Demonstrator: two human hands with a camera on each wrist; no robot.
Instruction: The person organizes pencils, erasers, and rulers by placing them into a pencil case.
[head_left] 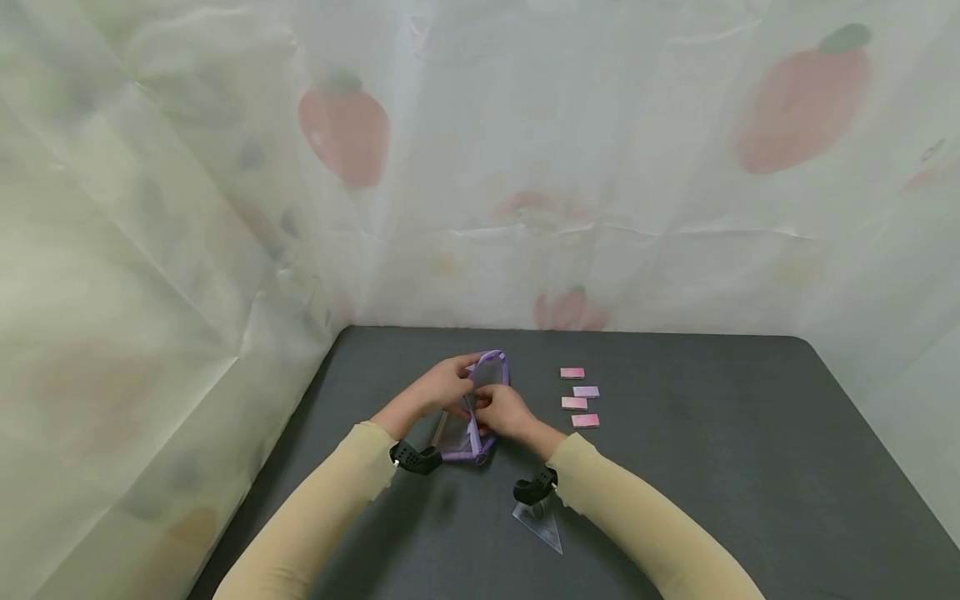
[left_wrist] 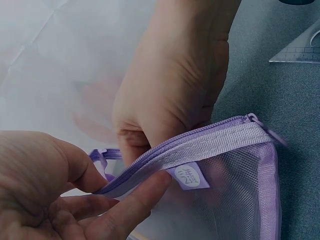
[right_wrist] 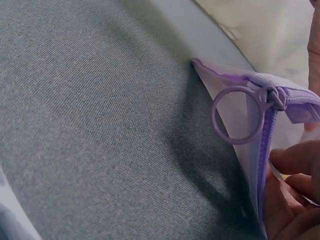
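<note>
**Clerk:** Item one?

**Me:** Purple mesh zip pouch, on the dark grey table, towards its left half, straight in front of me. Both my hands are on it.

**Clerk:** Left hand?

**Me:** My left hand pinches the zipper edge of the pouch between thumb and fingers, at the far end. In the left wrist view, a small white label sits just under the zip tape beside my fingertip.

**Clerk:** Right hand?

**Me:** My right hand grips the same zipper edge, close beside the left, knuckles up. The two hands are nearly touching over the pouch.

**Clerk:** Fittings?

**Me:** One purple ring pull on the slider, at the end of the zip, hanging just above the table. Whether the zip is shut along its whole length, I cannot tell.

**Clerk:** Other stock?

**Me:** Four small pink and lilac erasers in a loose column, right of the pouch and apart from it. One clear set square, flat on the table just beside my right wrist. Strawberry-print sheeting behind and to the left.
</note>
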